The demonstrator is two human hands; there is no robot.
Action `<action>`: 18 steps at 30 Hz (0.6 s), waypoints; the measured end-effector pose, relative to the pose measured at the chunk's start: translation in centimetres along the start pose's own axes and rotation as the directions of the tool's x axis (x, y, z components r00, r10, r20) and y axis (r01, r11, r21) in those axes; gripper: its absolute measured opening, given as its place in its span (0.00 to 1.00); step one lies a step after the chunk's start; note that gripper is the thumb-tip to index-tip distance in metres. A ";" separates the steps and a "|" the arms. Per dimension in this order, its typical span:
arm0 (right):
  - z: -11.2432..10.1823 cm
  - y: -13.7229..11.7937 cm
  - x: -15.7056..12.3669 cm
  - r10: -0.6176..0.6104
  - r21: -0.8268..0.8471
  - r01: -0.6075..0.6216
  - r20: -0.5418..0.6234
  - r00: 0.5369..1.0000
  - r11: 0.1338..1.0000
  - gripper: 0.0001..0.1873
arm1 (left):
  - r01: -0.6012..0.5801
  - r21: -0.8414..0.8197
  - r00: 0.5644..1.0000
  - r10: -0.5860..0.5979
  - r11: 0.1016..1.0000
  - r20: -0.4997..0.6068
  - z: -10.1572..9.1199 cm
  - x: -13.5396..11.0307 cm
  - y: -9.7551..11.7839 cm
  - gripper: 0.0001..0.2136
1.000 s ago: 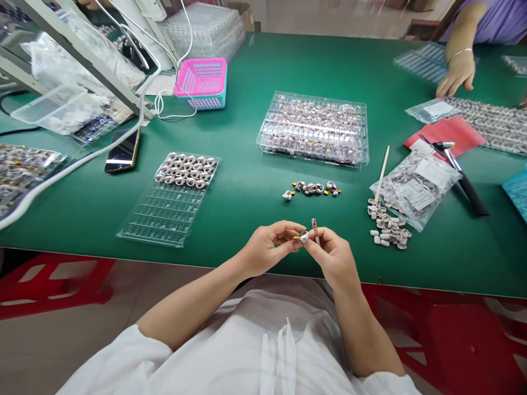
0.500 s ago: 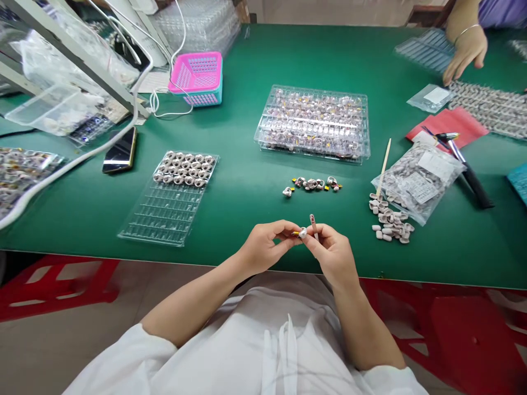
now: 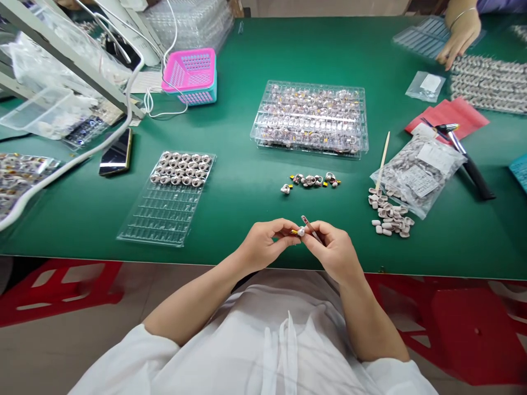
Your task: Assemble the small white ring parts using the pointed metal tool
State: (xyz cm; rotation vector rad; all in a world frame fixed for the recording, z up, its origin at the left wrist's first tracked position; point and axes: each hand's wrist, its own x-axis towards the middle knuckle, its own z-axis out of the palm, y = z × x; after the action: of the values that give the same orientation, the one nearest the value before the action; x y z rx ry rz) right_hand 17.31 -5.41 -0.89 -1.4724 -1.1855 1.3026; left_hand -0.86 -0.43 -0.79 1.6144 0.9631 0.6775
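Note:
My left hand [image 3: 267,244] pinches a small pale earbud-like part [image 3: 301,231] with a yellow tab, held just above the table's front edge. On the other side of it, my right hand [image 3: 334,247] is closed, its fingertips touching the part. A thin pale stick [image 3: 309,226] with a dark-marked end juts up from the right hand's fingers. Beyond the hands lie several similar parts [image 3: 310,181] with yellow tabs. To the right sits a pile of loose pale shells [image 3: 393,219], with a wooden stick [image 3: 385,156] touching its far end.
A clear tray [image 3: 158,214] at left holds rows of pale ring-shaped parts. Filled trays [image 3: 308,118] are stacked mid-table. At right are a bag of shells [image 3: 420,170], a black-handled tool [image 3: 473,173] and a co-worker's hand [image 3: 461,41]. A phone [image 3: 116,153] and pink basket [image 3: 190,70] stand left.
The thin stick in my right hand has tipped over to the left. Both hands keep hold near the same place. The co-worker's hand has shifted slightly, and the whole view has moved a little.

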 end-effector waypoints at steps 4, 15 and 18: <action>0.1 -0.1 -0.2 -0.119 -0.063 0.117 -0.034 0.992 0.991 0.08 | 0.092 -0.129 0.996 -0.094 0.987 -0.009 0.1 -0.1 -0.1 0.06; -0.1 1.2 -0.6 -0.656 -0.378 0.614 0.022 0.755 0.694 0.11 | 0.264 -0.513 0.963 -0.255 0.817 0.089 0.1 0.1 0.9 0.14; 0.1 1.0 -0.8 -0.624 -0.381 0.574 -0.010 0.781 0.725 0.09 | 0.266 -0.533 0.961 -0.261 0.803 0.085 0.2 0.0 1.0 0.14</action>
State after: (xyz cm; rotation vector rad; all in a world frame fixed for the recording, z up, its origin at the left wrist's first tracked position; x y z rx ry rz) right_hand 17.36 -6.38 -1.73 -1.2221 -1.6903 0.5398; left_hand -0.45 -0.62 0.15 0.9579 0.8685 0.6721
